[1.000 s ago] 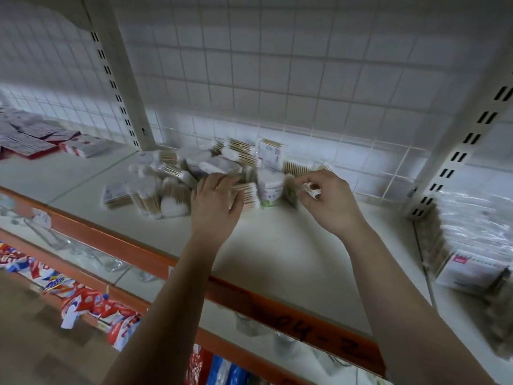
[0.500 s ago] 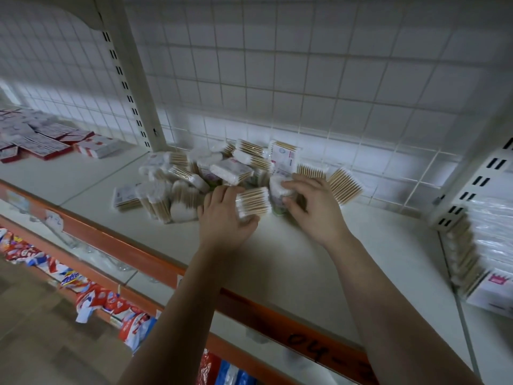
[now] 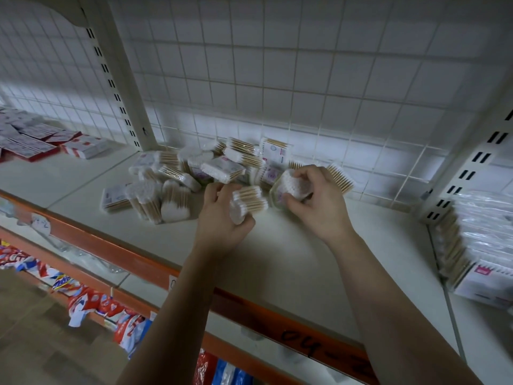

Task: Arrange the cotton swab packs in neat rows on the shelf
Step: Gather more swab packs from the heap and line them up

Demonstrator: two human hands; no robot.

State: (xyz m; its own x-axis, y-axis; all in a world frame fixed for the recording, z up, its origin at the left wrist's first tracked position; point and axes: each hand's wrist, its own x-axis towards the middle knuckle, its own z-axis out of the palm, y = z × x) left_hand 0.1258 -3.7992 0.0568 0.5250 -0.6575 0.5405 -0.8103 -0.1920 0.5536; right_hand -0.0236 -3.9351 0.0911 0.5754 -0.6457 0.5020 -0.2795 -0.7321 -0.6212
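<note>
Left hand (image 3: 219,218) curled round one swab pack (image 3: 248,202), sticks pointing right, well in from the orange front rail (image 3: 263,315) of the shelf (image 3: 277,262); cannot tell whether the pack touches the shelf. Right hand (image 3: 319,204) just beside, apart from the left, clamped on a second pack (image 3: 293,186), cotton ends turned toward the camera.

Change over the last second: left, from lying flat on the pile to gripping; right, from picking at the pile's right end to holding a pack clear, turned end-on. Judged meaning: two packs pulled out, ready for placing. No row begun yet, so task near its start.

Behind the hands, toward the back edge: heap of packs (image 3: 177,179), jumbled, lying at all angles. Fanned sticks (image 3: 340,179) poking out behind the right hand. One upright pack (image 3: 273,151) against the wire grid (image 3: 277,79).

Bare shelf to the right, up to the right post (image 3: 472,162): likely room for a row. In the way: the heap itself, filling the back-left part.

Far left: red-and-white boxes (image 3: 83,147). Past the right post: stacked cartons (image 3: 485,245).
</note>
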